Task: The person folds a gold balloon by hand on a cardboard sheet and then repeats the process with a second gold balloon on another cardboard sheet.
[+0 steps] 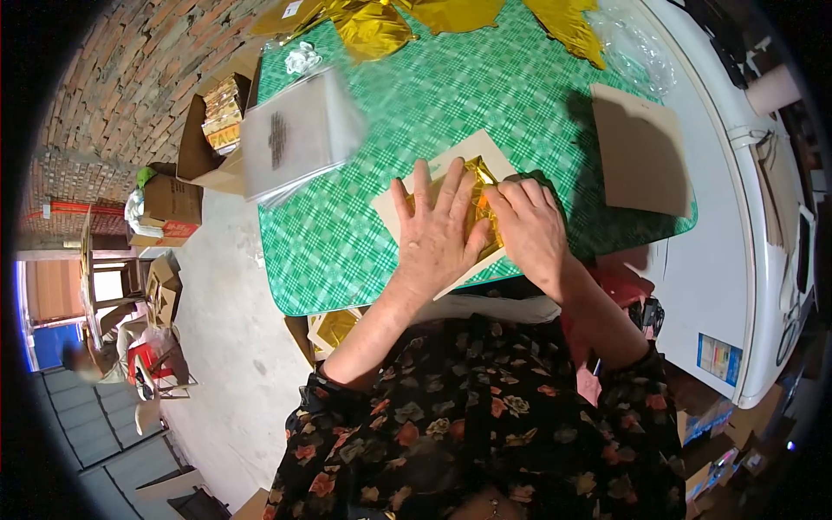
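Note:
A beige card sheet (478,146) lies slantwise near the front of the table, with a shiny gold foil balloon or wrapper (476,168), flattened, on top of it. My left hand (433,227) rests flat across the foil and card, its fingers spread. On the foil's right side, my right hand (530,218) presses down with its fingers bent and close together. A small orange patch shows by its fingertips; whether the hand holds anything there is hidden. Both hands cover much of the foil.
The green checked table (407,104) bears a stack of clear plastic sleeves (299,134), another beige card (641,156), gold foil pieces (373,30) and crumpled clear plastic (637,52). Cardboard boxes (169,208) stand left. A white appliance (711,277) borders the right. Another person (100,360) sits far left.

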### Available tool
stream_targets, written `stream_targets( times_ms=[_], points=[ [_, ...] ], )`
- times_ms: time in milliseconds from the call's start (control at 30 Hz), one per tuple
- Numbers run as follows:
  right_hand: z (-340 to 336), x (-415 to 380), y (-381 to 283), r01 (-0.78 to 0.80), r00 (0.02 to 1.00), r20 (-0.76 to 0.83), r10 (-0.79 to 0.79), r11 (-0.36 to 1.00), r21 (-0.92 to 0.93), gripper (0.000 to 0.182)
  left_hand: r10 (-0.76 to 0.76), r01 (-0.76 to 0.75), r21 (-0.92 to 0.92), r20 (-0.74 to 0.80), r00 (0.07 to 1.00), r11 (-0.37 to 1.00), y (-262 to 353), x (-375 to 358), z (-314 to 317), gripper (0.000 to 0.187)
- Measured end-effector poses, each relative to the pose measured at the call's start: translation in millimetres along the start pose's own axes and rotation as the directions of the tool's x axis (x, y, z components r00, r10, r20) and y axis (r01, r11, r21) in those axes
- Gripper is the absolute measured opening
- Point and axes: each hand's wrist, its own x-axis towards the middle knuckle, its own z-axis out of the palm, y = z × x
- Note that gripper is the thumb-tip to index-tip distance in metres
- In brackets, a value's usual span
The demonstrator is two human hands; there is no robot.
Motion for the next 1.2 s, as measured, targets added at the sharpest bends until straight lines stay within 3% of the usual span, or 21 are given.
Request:
stream_targets(
  times_ms=[367, 967, 1200],
  points=[
    [-5, 22, -1, 0.096, 0.984, 0.164, -0.067, 0.98, -0.172, 0.048, -0.009, 0.009, -0.036, 0.001, 1.0, 0.999, 0, 0, 1, 0.076],
    [-4, 29, 0, 0.053, 0.99, 0.14, -0.022, 0.975, -0.217, 0.057, -0.016, 0.017, -0.01, 0.03, 0.999, 1.0, 1, 1, -2, 0.075],
    [-17, 8, 3, 0.128, 0.985, 0.154, -0.08, 0.934, -0.335, 0.055, -0.018, 0.018, -0.001, 0.029, 0.999, 1.0, 2, 0, -4, 0.075]
  ],
)
